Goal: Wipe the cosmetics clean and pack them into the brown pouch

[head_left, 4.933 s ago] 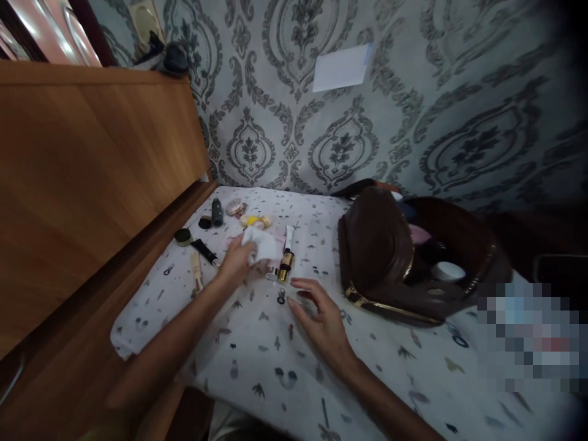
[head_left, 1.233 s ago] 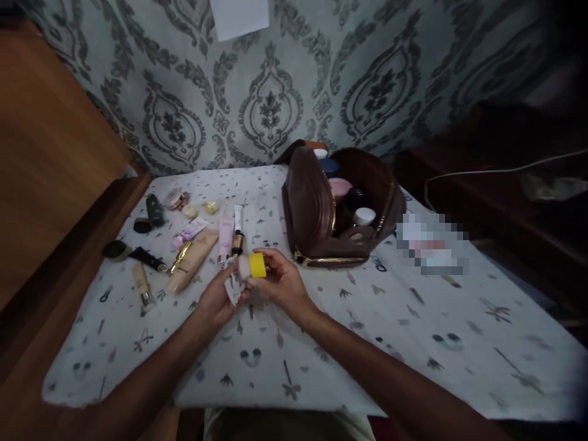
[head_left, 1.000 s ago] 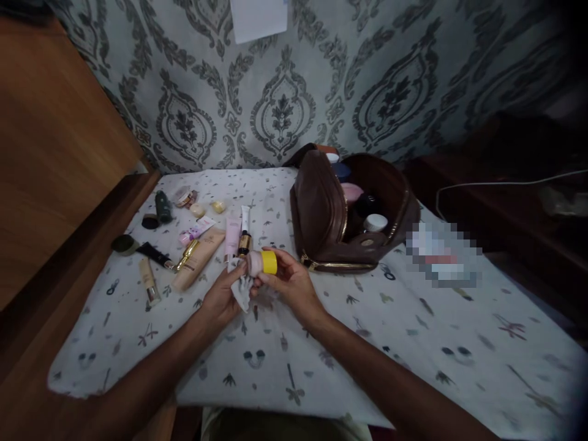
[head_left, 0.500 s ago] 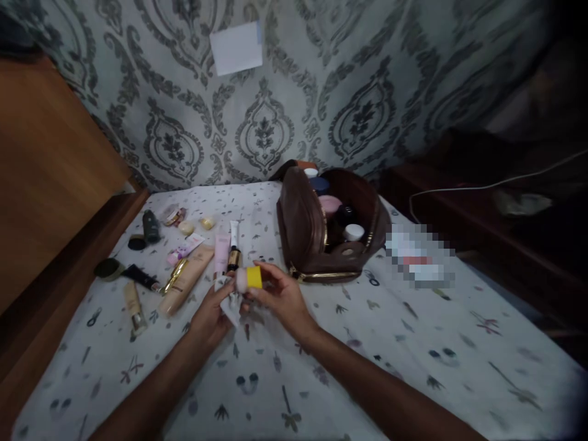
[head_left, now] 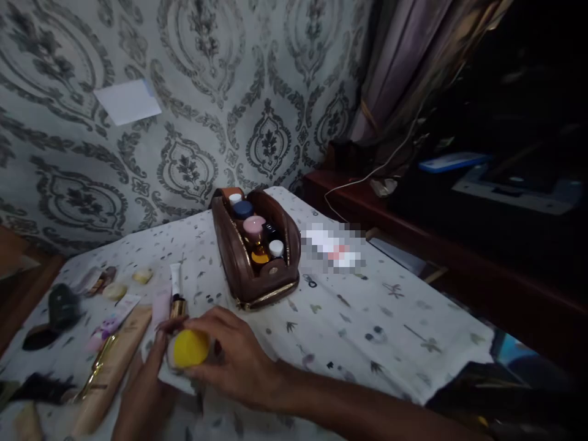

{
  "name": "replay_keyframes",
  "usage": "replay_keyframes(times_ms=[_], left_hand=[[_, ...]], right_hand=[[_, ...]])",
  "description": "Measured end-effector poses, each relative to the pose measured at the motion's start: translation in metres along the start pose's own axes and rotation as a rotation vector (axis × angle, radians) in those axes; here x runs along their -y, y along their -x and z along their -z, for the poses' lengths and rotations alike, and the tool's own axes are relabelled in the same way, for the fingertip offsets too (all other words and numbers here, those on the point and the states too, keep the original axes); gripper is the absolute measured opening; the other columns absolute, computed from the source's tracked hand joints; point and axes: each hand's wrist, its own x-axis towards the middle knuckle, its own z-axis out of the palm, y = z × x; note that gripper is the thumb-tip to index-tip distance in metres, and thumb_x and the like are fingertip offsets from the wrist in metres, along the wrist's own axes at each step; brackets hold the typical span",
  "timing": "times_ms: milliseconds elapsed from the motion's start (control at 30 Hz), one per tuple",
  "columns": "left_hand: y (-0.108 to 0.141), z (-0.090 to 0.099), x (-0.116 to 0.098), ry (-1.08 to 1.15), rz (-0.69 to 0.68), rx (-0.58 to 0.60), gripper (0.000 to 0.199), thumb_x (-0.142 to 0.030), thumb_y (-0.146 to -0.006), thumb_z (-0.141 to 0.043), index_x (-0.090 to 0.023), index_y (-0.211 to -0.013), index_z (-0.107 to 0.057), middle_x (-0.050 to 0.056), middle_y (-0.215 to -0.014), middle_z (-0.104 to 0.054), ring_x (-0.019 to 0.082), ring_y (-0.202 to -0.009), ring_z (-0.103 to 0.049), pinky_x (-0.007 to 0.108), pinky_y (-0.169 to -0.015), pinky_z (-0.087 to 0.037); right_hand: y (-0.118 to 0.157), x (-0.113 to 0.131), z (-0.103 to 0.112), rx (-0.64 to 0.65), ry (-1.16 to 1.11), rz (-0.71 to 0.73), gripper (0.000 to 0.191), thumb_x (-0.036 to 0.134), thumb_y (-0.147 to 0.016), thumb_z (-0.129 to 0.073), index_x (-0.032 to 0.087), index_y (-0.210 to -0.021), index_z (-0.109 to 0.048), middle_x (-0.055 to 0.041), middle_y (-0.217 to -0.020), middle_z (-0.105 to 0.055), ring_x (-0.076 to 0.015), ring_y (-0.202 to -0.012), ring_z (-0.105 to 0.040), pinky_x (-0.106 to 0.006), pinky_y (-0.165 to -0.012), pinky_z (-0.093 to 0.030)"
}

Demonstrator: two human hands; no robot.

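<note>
1. Clock directions take the held jar as centre, with twelve toward the patterned wall.
2. The small round jar with a bright yellow lid (head_left: 190,348) is held above the cloth-covered table (head_left: 367,349), its lid facing toward the right hand.
3. The right hand (head_left: 239,355) is clamped on the jar, fingers curled over the upper side of the lid and thumb along its lower side.
4. The left hand (head_left: 147,380) is closed on a crumpled white cloth (head_left: 178,380), pressing it to the jar's pale body; its lower fingers are blurred.
5. Toward one o'clock stands an open brown leather bag with gold zips (head_left: 229,248). Inside it are a dark blue lid (head_left: 243,209), a pink rounded container (head_left: 254,225) and a white round cap (head_left: 276,248).
6. Between eleven and twelve, near the jar, lie a slim white tube (head_left: 176,278), a black-and-gold bottle (head_left: 178,306) and a pale pink tube (head_left: 160,303).
7. Toward nine lies a long peach-coloured tube (head_left: 122,361) with a shiny gold slender item (head_left: 101,362) beside it.
8. Around ten are a white tube with purple print (head_left: 113,321) and, farther out, a dark green bottle (head_left: 63,305).
9. Toward two, beyond the bag, an object is pixelated and unreadable.
</note>
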Motion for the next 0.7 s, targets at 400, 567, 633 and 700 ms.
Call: replay_keyframes(times_ms=[400, 567, 633, 700], left_hand=[[-0.025, -0.091, -0.126, -0.863, -1.014, 0.271, 0.047, -0.027, -0.083, -0.056, -0.032, -0.128, -0.067, 0.004, -0.103, -0.074, 0.025, -0.09, -0.068, 0.027, -0.076, -0.051], [-0.04, -0.106, -0.131, -1.371, -1.206, 0.253, 0.068, -0.016, -0.074, -0.045, -0.033, -0.139, -0.056, 0.004, -0.092, -0.07, 0.021, -0.063, -0.064, 0.026, -0.048, -0.041], [-0.043, -0.106, -0.127, -1.405, -1.21, 0.241, 0.065, -0.016, -0.075, -0.045, -0.031, -0.137, -0.055, 0.005, -0.096, -0.07, 0.021, -0.065, -0.065, 0.027, -0.05, -0.042], [-0.043, -0.104, -0.122, -1.371, -1.212, 0.244, 0.063, -0.015, -0.077, -0.043, -0.028, -0.138, -0.052, 0.006, -0.099, -0.069, 0.021, -0.069, -0.066, 0.027, -0.054, -0.045]], right_hand=[[0.023, -0.01, 0.052, 0.154, 0.24, 0.23, 0.046, 0.054, -0.094, -0.052, 0.021, -0.125, -0.06, -0.0069, -0.101, -0.068, -0.0168, -0.09, -0.062, -0.026, -0.078, -0.053], [0.029, -0.02, 0.05, 0.133, 0.27, 0.219, 0.039, 0.049, -0.098, -0.049, 0.026, -0.129, -0.057, -0.0047, -0.099, -0.069, -0.0156, -0.088, -0.063, -0.023, -0.073, -0.052], [0.03, -0.02, 0.051, 0.117, 0.26, 0.228, 0.036, 0.044, -0.099, -0.047, 0.027, -0.129, -0.057, -0.0041, -0.097, -0.069, -0.0156, -0.088, -0.064, -0.023, -0.074, -0.053], [0.031, -0.02, 0.051, 0.096, 0.233, 0.242, 0.034, 0.04, -0.101, -0.046, 0.029, -0.131, -0.056, -0.0033, -0.096, -0.069, -0.0152, -0.088, -0.064, -0.022, -0.075, -0.053]])
